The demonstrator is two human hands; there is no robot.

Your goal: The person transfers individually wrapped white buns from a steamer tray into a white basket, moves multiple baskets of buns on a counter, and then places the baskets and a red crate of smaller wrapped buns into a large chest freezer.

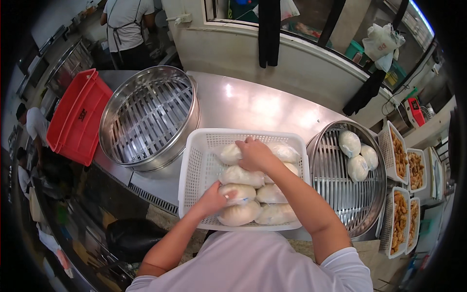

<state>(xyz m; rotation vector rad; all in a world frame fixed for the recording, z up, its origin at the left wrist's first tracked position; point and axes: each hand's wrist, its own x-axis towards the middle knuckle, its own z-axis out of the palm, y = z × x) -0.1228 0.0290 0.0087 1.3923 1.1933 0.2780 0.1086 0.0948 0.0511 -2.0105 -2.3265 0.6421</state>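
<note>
A white perforated plastic basket point(194, 146) stands in front of me, holding several pale, oval bundles in clear plastic wrap; I cannot make out their contents. At its far side, my right hand point(255, 155) reaches in with bent fingers, gripping the far left bundle point(228, 154). My left hand point(213, 198) is over the basket's left part, its thumb and fingers closed around the left end of another wrapped bundle point(238, 193). Three similar bundles point(358, 168) lie in a round metal steamer tray point(335, 194) to the right.
Left of the basket, a second round slatted steamer tray point(151, 117) sits on the steel table point(243, 100). Beyond it is a red crate point(80, 117). Baskets of browned food pieces point(400, 219) stand at far right. A co-worker point(129, 24) is at upper left; others are at far left.
</note>
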